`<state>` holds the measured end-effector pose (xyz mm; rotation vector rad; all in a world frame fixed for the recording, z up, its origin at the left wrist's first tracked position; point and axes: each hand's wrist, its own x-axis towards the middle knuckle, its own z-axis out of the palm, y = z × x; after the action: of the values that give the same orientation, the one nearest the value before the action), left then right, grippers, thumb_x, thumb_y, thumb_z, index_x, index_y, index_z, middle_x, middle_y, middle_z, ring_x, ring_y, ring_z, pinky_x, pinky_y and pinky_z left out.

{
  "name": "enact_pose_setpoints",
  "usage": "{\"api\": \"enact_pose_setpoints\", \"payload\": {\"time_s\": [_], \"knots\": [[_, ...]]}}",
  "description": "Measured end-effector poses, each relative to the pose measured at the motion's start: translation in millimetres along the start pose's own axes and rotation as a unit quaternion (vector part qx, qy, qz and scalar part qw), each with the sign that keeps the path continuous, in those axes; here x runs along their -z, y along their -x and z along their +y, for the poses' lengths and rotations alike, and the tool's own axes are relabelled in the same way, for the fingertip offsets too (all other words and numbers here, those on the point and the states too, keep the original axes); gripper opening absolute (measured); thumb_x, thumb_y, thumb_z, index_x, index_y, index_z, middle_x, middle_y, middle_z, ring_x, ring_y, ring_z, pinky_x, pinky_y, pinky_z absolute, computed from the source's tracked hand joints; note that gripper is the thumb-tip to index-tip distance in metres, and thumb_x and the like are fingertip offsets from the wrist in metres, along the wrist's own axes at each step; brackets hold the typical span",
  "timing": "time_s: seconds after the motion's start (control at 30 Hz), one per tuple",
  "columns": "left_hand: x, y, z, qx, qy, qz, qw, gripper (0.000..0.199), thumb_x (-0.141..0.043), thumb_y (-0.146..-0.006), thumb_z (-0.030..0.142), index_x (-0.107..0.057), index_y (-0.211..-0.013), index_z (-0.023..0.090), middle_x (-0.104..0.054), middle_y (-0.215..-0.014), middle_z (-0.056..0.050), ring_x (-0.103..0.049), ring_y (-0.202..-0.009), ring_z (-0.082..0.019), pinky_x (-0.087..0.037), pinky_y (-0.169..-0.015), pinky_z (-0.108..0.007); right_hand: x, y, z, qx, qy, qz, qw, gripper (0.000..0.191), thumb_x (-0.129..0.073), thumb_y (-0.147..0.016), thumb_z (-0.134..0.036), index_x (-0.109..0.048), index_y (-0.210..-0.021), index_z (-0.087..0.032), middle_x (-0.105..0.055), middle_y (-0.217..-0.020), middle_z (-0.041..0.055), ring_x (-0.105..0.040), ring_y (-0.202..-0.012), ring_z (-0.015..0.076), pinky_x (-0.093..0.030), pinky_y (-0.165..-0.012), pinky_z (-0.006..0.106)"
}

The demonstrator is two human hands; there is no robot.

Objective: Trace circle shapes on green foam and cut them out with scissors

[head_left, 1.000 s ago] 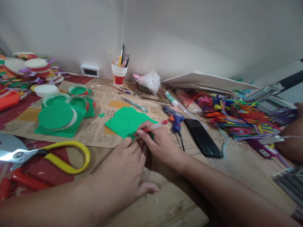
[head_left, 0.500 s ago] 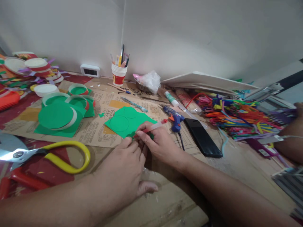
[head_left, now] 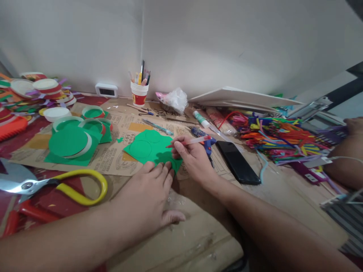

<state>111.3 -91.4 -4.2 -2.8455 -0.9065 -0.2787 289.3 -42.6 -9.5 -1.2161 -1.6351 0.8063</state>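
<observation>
A green sheet (head_left: 154,145) with circles drawn on it lies on brown printed paper (head_left: 113,160). My left hand (head_left: 149,189) rests flat at its near edge, fingertips on the sheet and thumb spread away. Between the thumb and fingers of my right hand (head_left: 193,156) is a red pen (head_left: 193,141), its tip pointing left just over the sheet. Whether the tip touches the sheet is unclear. A blue glue gun (head_left: 208,145), partly hidden, lies behind my right hand, and a black phone (head_left: 238,162) lies to its right.
Large scissors (head_left: 70,185) with yellow and red handles lie at left, below green-topped cups (head_left: 69,139). A cup of pens (head_left: 139,92) stands at the back. Colourful pipe cleaners (head_left: 283,138) are heaped at right, near another person's arm (head_left: 347,162).
My right hand has lifted away from my left fingers, and the pen now lies flatter with its tip showing. More of the green sheet's near part is visible. The view has shifted slightly.
</observation>
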Motion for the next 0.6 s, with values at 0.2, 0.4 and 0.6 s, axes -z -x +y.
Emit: {"api": "enact_pose_setpoints", "payload": {"time_s": [0.2,0.4,0.6], "knots": [[19.0,-16,-9,-0.002,0.03,-0.036,0.999,0.054,-0.033,-0.097,0.05,-0.066,-0.114,0.01,-0.07,-0.11,-0.017,-0.064,-0.1,-0.031,-0.041,-0.088,-0.047,1,-1,3,-0.023,-0.021,0.003,1.0,0.024,-0.051,-0.09,-0.043,-0.055,-0.092,-0.02,-0.062,-0.082,0.002,-0.06,-0.069,0.0126,-0.054,-0.067,0.028],[28.9,-39,-44,0.013,0.084,-0.105,0.991,0.032,-0.042,-0.092,0.022,-0.07,-0.107,0.022,-0.074,-0.096,-0.007,-0.067,-0.083,-0.024,-0.044,-0.069,-0.034,1,-2,0,-0.038,-0.038,0.001,0.999,0.018,-0.05,-0.09,-0.037,-0.053,-0.089,-0.02,-0.057,-0.074,-0.0006,-0.057,-0.064,0.0117,-0.052,-0.062,0.027],[18.7,-56,-75,-0.029,0.192,-0.104,0.975,0.026,-0.055,-0.081,0.018,-0.074,-0.097,0.027,-0.076,-0.096,0.001,-0.069,-0.084,-0.017,-0.046,-0.07,-0.026,2,-5,6,-0.031,-0.017,-0.004,0.999,0.016,-0.048,-0.091,-0.036,-0.052,-0.087,-0.021,-0.058,-0.072,-0.0014,-0.058,-0.065,0.0126,-0.053,-0.064,0.028]]}}
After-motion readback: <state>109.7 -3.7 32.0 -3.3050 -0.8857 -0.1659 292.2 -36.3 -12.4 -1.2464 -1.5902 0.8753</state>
